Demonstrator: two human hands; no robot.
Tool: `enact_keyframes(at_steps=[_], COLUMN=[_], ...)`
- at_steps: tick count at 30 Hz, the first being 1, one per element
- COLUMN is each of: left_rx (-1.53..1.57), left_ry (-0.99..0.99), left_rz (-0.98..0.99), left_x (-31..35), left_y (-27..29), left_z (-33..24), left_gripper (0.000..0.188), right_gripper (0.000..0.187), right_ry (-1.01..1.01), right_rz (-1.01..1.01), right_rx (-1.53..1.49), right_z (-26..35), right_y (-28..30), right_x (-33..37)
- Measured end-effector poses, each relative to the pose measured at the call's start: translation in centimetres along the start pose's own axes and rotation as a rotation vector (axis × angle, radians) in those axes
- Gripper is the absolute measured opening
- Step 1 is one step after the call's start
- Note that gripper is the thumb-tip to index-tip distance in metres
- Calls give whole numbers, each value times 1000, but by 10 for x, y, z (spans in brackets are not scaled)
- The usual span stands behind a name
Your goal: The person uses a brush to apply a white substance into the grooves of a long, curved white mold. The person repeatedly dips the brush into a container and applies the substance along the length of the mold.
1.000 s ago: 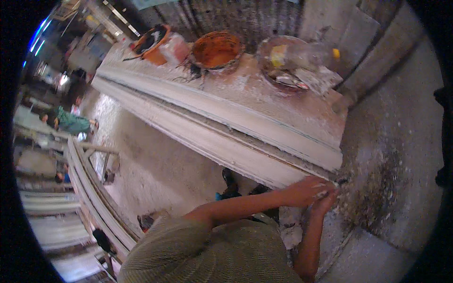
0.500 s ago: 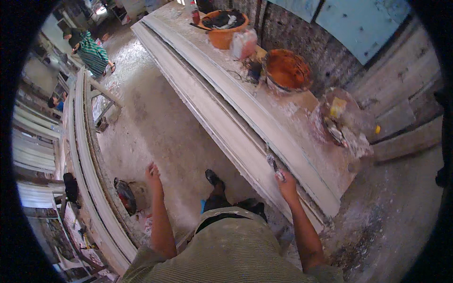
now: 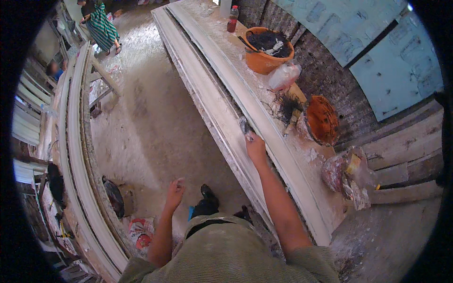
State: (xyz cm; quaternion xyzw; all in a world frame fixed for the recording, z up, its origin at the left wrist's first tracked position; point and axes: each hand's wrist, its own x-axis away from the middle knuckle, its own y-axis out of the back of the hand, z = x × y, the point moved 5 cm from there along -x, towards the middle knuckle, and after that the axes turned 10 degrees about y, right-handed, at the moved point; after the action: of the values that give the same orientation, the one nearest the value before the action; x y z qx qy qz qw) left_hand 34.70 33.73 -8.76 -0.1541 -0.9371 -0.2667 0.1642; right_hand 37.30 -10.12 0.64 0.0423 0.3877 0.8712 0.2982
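My right hand is closed around the handle of a small scraper, a tool coated in pale residue. The scraper's end rests on the near strip of a long white plaster moulding, beside the dark gap that runs between the two strips. A second white strip lies parallel on the far side of that gap. My left hand hangs over the floor, left of the bench, its fingers loosely bent and apart with nothing in them.
On the bench stand an orange tub of dark material, a plastic bag, an orange-lined bucket, a bag-lined container and a red bottle. Another moulding bench runs along the left. A person stands far left.
My right hand has moved farther along the moulding with the scraper, away from me. My left hand has shifted down and slightly right. The view has moved forward along the bench.
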Motion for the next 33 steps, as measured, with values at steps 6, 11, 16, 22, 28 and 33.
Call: enact_keyframes(at_steps=[6, 11, 16, 22, 28, 33], left_rx=[206, 264, 198, 24, 54, -6], left_ry=[197, 310, 387, 213, 184, 200], left_rz=[0, -103, -71, 44, 122, 154], left_x=[-30, -24, -38, -76, -88, -104], left_y=[38, 58, 50, 18, 9, 19], left_z=[-5, 3, -19, -84, -103, -96], left_gripper=[38, 33, 32, 34, 33, 33], right_gripper=[46, 58, 64, 64, 66, 64], right_ry=[400, 333, 382, 419, 261, 321], right_rz=[288, 466, 389, 337, 478, 414], right_rx=[359, 302, 270, 211, 235, 252], right_z=[8, -14, 7, 31, -3, 4], right_y=[49, 80, 20, -35, 38, 38], right_x=[32, 87, 17, -50, 45, 43])
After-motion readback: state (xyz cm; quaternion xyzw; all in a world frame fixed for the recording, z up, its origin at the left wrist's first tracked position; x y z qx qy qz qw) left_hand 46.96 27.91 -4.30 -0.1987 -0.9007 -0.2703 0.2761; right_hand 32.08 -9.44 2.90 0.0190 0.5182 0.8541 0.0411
